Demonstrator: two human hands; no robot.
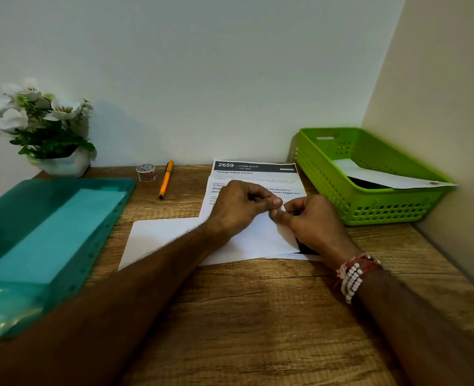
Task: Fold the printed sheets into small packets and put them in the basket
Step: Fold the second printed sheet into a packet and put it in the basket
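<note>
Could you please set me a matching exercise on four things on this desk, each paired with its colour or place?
Things:
1 pen
2 basket
3 folder
4 flower pot

Descriptions:
A teal, on the left
B white, back left corner
C orange, beside the tape roll
D green, holding paper

Pairs: 1-C, 2-D, 3-A, 4-B.

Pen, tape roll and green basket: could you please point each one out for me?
pen [166,179], head view, middle of the orange barrel.
tape roll [146,172], head view, its outer side.
green basket [383,210], head view, its front wall.
</note>
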